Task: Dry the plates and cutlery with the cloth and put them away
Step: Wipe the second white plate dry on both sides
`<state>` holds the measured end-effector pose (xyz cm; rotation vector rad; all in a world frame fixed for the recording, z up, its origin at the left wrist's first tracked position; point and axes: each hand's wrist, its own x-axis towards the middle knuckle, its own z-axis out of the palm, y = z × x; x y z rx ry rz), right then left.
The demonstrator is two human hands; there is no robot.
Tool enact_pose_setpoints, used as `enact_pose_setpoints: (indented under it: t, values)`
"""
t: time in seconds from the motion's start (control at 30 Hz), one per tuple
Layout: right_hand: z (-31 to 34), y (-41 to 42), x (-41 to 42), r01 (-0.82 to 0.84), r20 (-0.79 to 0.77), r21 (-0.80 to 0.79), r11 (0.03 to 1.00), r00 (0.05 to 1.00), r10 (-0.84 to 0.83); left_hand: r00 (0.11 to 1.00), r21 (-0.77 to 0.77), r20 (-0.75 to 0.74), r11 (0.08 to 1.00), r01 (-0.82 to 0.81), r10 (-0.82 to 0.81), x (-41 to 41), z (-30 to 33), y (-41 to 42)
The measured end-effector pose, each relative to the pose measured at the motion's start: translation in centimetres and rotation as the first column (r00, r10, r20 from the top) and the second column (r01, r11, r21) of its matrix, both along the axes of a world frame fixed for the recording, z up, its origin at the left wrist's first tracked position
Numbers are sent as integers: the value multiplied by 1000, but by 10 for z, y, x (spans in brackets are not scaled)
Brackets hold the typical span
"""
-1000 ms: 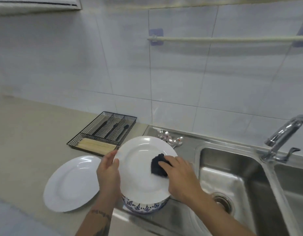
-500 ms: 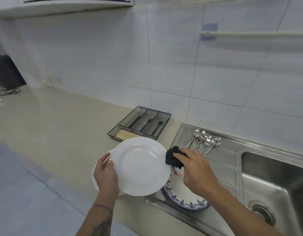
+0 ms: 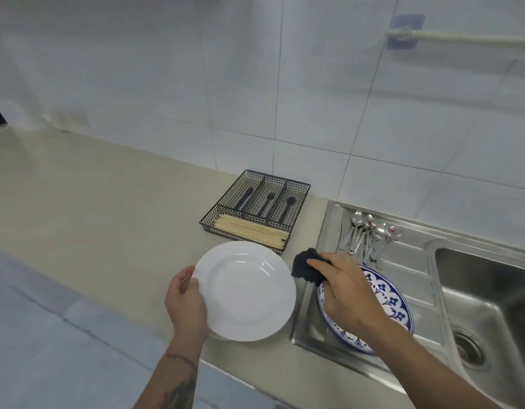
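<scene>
My left hand (image 3: pixel 184 302) grips the left rim of a white plate (image 3: pixel 246 290), which lies low over the counter, on or just above another white plate whose edge barely shows under it. My right hand (image 3: pixel 344 290) holds a dark crumpled cloth (image 3: pixel 307 268) just right of the white plate, above a blue-patterned plate (image 3: pixel 394 302) on the sink's draining board. Several metal spoons (image 3: pixel 367 237) lie on the draining board behind my right hand.
A black wire cutlery tray (image 3: pixel 257 211) with black utensils and wooden chopsticks stands on the beige counter behind the plates. The steel sink basin (image 3: pixel 491 305) is at the right. A rail (image 3: pixel 461 39) runs along the tiled wall.
My left hand has carried the white plate leftward and down onto the other white plate on the counter. My right hand with the cloth has come off the plate and now hovers over the patterned plate.
</scene>
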<state>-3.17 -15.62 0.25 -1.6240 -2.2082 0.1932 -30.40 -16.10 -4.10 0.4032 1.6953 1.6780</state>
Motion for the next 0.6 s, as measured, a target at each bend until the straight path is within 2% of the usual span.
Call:
enact_pose_setpoints:
  t: [0.17, 0.4, 0.6]
  values:
    - [-3, -4, -6, 38, 9, -15, 999, 999, -38, 998, -28, -52, 999, 20, -22, -6, -9, 5]
    - [-5, -6, -7, 105, -69, -41, 994, 992, -108, 943, -125, -322, 991, 50, -88, -12, -20, 9]
    - [-7, -3, -1, 128, -88, -55, 990, 987, -133, 922, -169, -373, 985, 48, -109, -19, -26, 7]
